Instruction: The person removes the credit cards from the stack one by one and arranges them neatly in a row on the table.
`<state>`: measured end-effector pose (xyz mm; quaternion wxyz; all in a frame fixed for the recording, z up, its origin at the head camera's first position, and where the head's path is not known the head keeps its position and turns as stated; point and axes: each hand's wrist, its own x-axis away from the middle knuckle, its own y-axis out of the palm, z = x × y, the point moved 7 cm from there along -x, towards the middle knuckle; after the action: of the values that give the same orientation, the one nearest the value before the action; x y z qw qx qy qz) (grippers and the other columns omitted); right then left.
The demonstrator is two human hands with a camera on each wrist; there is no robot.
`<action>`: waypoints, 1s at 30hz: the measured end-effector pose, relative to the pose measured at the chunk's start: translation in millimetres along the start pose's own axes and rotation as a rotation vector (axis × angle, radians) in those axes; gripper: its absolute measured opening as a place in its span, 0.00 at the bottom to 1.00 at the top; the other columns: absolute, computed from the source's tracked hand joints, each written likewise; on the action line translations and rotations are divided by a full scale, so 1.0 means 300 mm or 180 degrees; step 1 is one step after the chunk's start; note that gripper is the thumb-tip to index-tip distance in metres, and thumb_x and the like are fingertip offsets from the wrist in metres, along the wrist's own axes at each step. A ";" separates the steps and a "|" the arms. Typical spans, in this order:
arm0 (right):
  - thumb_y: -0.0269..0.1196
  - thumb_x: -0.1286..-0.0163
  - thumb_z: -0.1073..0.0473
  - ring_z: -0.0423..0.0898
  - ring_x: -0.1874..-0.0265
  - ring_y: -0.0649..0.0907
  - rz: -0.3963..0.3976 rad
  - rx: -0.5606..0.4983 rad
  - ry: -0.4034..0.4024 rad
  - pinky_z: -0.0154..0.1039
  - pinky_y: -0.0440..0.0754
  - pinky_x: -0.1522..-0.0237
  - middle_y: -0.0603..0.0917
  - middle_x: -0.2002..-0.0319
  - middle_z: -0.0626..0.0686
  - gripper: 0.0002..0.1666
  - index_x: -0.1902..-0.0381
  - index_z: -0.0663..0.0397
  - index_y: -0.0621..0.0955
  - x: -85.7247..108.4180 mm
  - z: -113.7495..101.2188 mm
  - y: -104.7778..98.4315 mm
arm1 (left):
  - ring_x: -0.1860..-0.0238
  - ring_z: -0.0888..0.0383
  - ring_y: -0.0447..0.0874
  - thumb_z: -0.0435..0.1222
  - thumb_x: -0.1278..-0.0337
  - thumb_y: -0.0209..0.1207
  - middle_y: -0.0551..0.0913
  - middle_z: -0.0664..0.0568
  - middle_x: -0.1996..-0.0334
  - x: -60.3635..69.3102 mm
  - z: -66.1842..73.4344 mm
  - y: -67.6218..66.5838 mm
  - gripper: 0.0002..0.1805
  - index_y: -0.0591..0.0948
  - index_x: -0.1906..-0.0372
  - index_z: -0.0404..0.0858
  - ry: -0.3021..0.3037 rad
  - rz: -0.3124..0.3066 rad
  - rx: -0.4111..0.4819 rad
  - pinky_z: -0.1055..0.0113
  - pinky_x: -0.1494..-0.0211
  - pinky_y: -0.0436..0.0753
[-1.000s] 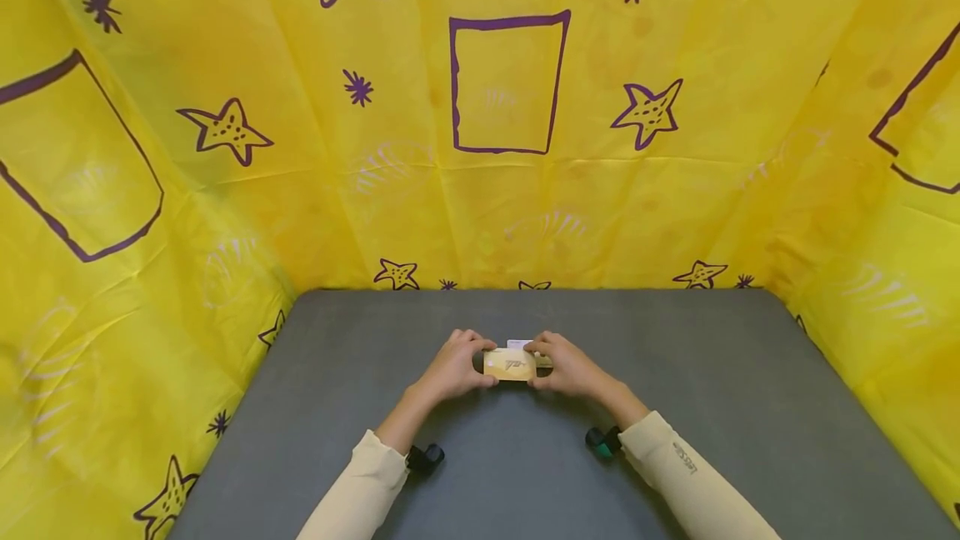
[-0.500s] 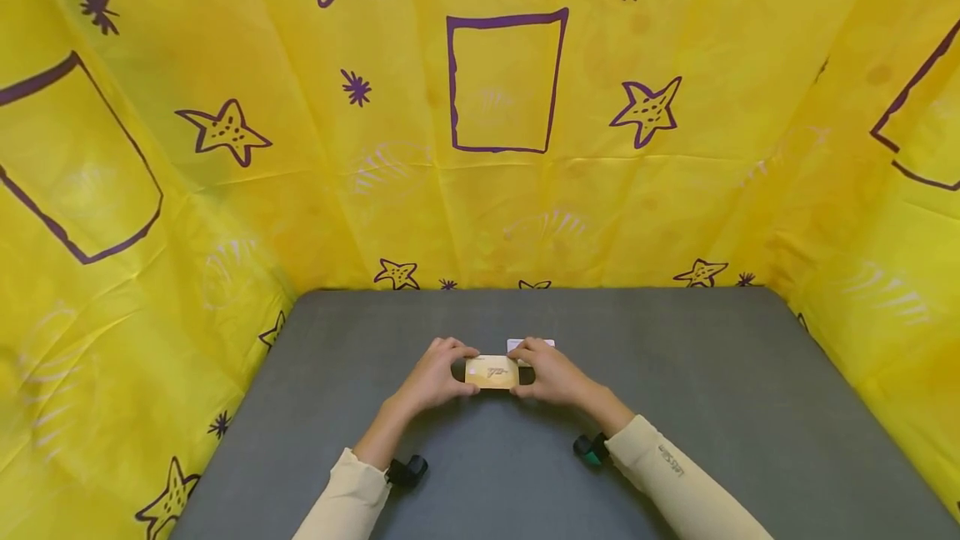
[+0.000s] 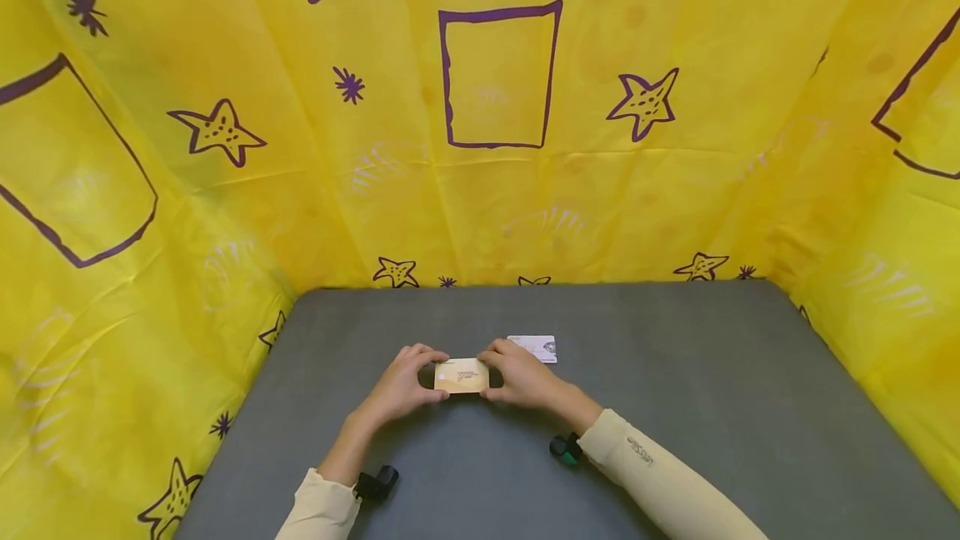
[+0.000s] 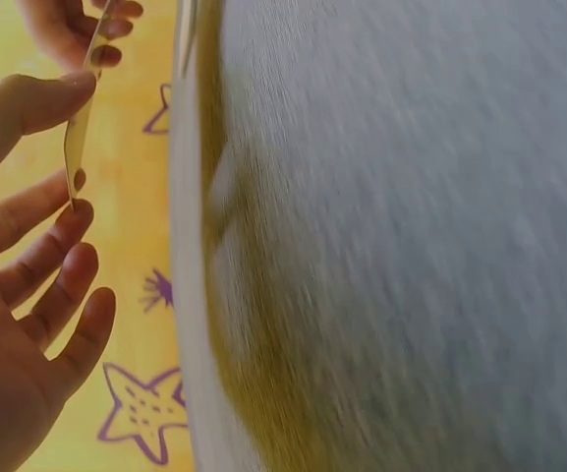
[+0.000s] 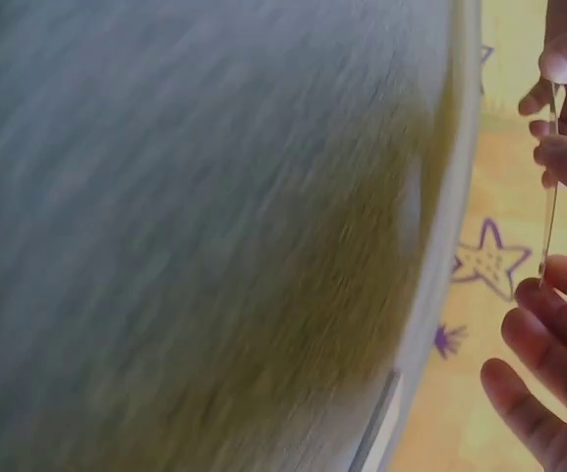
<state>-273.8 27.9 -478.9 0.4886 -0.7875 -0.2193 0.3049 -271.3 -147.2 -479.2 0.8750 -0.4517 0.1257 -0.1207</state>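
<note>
A pale gold card (image 3: pixel 461 376) is held between both hands, its printed face toward the head camera. The left hand (image 3: pixel 401 382) pinches its left end between thumb and fingers, and the right hand (image 3: pixel 525 377) pinches its right end. The left wrist view has the card (image 4: pixel 79 138) nearly edge-on, with the left hand (image 4: pixel 28 265) at its near end. In the right wrist view the thin card (image 5: pixel 550 221) is edge-on too, the right hand (image 5: pixel 558 344) at its lower end. A white card (image 3: pixel 542 348) lies on the table just behind the right hand, partly covered by it.
The grey table (image 3: pixel 660 407) reaches back to a yellow cloth (image 3: pixel 495 215) with purple drawings, which hangs behind and on both sides. Dark wrist devices (image 3: pixel 377 483) are strapped at both wrists. The white card's edge (image 5: pixel 376 423) shows low in the right wrist view.
Both hands have moved left and slightly nearer with the gold card between them. More of the white card has come into sight behind the right hand; it has stayed in place.
</note>
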 end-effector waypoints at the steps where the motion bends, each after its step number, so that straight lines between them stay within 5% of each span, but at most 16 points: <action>1: 0.72 0.45 0.48 0.43 0.59 0.77 -0.0020 0.0019 -0.0004 0.37 0.78 0.55 0.80 0.57 0.49 0.29 0.47 0.56 0.81 -0.008 -0.006 0.004 | 0.50 0.54 0.73 0.42 0.62 0.76 0.80 0.53 0.53 0.004 -0.007 -0.007 0.28 0.83 0.49 0.44 0.0003 0.0003 -0.0001 0.54 0.47 0.75; 14: 0.70 0.42 0.43 0.43 0.57 0.76 -0.0277 0.0211 0.0134 0.35 0.75 0.55 0.79 0.55 0.48 0.31 0.46 0.53 0.81 -0.078 -0.089 0.053 | 0.51 0.54 0.72 0.42 0.60 0.75 0.80 0.56 0.53 0.044 -0.094 -0.070 0.28 0.83 0.48 0.44 0.0009 -0.0138 -0.0034 0.55 0.49 0.75; 30: 0.69 0.42 0.39 0.39 0.60 0.75 -0.0333 0.0413 0.0031 0.29 0.72 0.60 0.79 0.58 0.45 0.30 0.47 0.49 0.82 -0.173 -0.225 0.134 | 0.48 0.50 0.72 0.42 0.62 0.76 0.81 0.54 0.51 0.146 -0.219 -0.172 0.28 0.84 0.48 0.43 -0.0060 -0.0070 0.0045 0.51 0.48 0.74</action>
<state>-262.3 -65.5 -478.8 0.5549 -0.7432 -0.2375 0.2887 -256.9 -240.5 -478.6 0.8780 -0.4479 0.1115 -0.1269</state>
